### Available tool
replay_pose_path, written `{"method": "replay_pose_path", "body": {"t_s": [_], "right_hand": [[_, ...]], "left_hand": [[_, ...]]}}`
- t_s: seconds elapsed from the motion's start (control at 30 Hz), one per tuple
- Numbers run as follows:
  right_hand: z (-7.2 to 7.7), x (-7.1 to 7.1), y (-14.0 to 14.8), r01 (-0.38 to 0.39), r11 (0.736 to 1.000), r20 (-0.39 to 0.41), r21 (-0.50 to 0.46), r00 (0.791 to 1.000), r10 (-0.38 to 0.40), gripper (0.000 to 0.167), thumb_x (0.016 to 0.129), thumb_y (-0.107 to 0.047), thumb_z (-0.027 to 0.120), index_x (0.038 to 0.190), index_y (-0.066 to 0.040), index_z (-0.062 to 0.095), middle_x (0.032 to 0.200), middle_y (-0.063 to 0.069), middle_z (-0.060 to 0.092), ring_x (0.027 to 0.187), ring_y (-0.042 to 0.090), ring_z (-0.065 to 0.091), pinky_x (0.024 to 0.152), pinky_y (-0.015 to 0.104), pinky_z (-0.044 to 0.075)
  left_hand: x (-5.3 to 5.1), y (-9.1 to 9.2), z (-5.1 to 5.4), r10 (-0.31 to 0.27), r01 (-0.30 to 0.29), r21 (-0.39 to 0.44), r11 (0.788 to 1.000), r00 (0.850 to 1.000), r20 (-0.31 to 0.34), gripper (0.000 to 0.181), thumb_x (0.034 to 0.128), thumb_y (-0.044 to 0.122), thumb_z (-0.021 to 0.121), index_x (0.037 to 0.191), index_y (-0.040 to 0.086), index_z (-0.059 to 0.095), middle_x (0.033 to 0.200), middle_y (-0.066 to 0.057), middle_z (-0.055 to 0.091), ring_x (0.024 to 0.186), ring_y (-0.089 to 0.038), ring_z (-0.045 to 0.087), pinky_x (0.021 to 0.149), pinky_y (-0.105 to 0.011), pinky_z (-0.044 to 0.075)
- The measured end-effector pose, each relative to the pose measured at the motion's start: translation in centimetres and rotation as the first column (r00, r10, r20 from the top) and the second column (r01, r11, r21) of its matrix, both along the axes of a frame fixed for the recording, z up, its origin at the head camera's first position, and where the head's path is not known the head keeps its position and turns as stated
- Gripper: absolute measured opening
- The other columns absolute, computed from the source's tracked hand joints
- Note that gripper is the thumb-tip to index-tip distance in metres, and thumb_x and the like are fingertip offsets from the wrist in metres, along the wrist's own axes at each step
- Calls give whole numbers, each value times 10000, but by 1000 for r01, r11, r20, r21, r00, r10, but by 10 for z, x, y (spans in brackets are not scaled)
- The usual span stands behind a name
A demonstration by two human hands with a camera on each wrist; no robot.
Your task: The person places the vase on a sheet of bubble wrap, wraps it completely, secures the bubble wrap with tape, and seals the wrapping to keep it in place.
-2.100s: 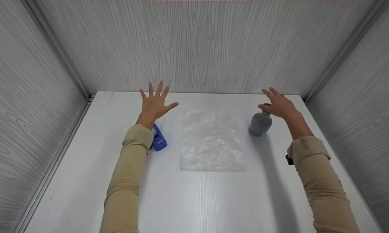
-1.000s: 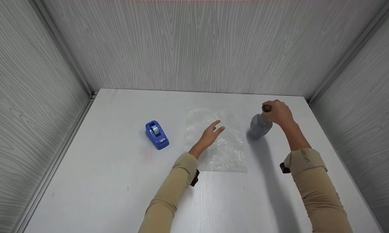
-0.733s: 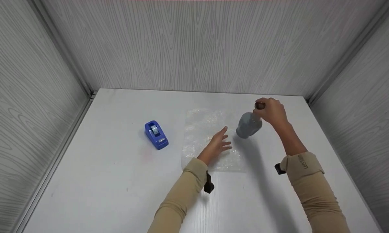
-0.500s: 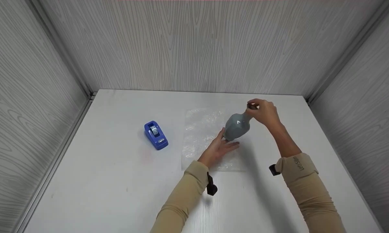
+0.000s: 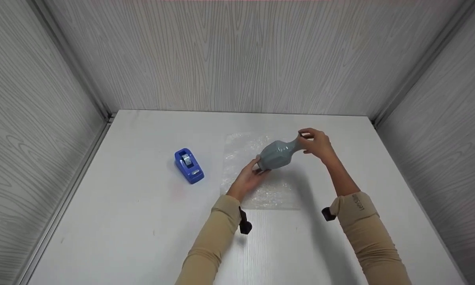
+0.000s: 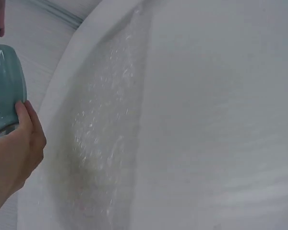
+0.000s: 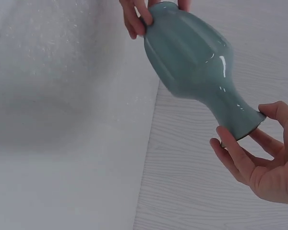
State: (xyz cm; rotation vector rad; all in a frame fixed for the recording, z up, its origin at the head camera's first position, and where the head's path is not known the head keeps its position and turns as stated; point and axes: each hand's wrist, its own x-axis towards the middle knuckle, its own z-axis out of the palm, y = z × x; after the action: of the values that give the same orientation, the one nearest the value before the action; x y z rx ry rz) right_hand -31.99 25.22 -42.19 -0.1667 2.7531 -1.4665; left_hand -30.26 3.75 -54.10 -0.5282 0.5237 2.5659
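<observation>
A glossy blue-green vase [image 5: 277, 154] is held tilted almost onto its side above the table, its base toward the left and its flared mouth toward the right. My left hand [image 5: 248, 180] grips the base end, fingers on one side and thumb on the other. At the mouth, the fingertips of my right hand [image 7: 273, 158] pinch the rim and neck. Beneath the vase a sheet of clear bubble wrap [image 5: 241, 150] lies flat, partly hidden by the left hand and the vase. In the left wrist view, the vase [image 6: 5, 86] shows only in part at the left edge.
On the white table [image 5: 122, 190], left of the bubble wrap, sits a blue tape dispenser [image 5: 189, 166] with a roll in it. Grey wood-grain panels [image 5: 237, 55] enclose the back and both sides.
My right hand took the vase by its neck, lifted it and carried it left. The left hand came over from near the tape dispenser and took hold of the base as the vase tipped sideways.
</observation>
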Motion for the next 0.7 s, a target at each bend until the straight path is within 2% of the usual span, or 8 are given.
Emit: {"method": "replay_pose_path", "body": {"t_s": [0.1,0.2,0.3,0.47,0.57,0.7], "right_hand": [[-13,-3,1,28,993,81,-118,997,-18,413,904,-170,546,1269,17,496,1250,256,480,1055,387,534,678,296,521],[-26,-6,-1,89,968,165,-234,985,-50,421,905,-153,543,1290,3,478,1263,234,473,1048,359,540,708,308,517],[-42,-8,-6,143,930,230,-339,971,-66,429,903,-133,532,1305,-1,459,1268,214,464,1034,334,549,734,311,510],[-67,-9,-19,209,863,314,-460,947,-62,448,905,-119,495,1336,-20,420,1265,191,449,1041,307,557,780,315,494],[-80,-9,-27,242,833,358,-498,932,-57,456,906,-108,478,1348,-25,402,1269,181,437,1039,293,557,807,327,483],[-93,-10,-35,287,801,410,-525,910,-58,444,914,-101,475,1346,-28,404,1272,167,424,1036,283,544,834,345,470]], "left_hand": [[-6,-13,3,-29,20,-146,989,998,-59,522,910,121,570,1363,17,333,1326,-249,287,1225,-355,370,921,-355,405],[-13,-26,9,-82,40,-308,951,989,-125,493,919,133,560,1344,-2,348,1282,-221,351,1179,-310,408,927,-354,397],[-19,-38,15,-133,38,-457,888,975,-176,476,928,140,550,1330,-30,360,1232,-190,415,1108,-264,445,930,-352,390],[-23,-56,23,-194,43,-611,790,964,-183,501,919,148,569,1358,8,373,1228,-183,447,1086,-262,471,938,-366,381],[-22,-66,24,-227,57,-648,760,957,-182,519,918,135,570,1376,13,359,1279,-202,426,1136,-297,453,961,-390,356],[-21,-73,20,-247,68,-642,764,950,-192,510,924,82,547,1376,-27,338,1294,-224,417,1159,-335,432,985,-428,321]]}}
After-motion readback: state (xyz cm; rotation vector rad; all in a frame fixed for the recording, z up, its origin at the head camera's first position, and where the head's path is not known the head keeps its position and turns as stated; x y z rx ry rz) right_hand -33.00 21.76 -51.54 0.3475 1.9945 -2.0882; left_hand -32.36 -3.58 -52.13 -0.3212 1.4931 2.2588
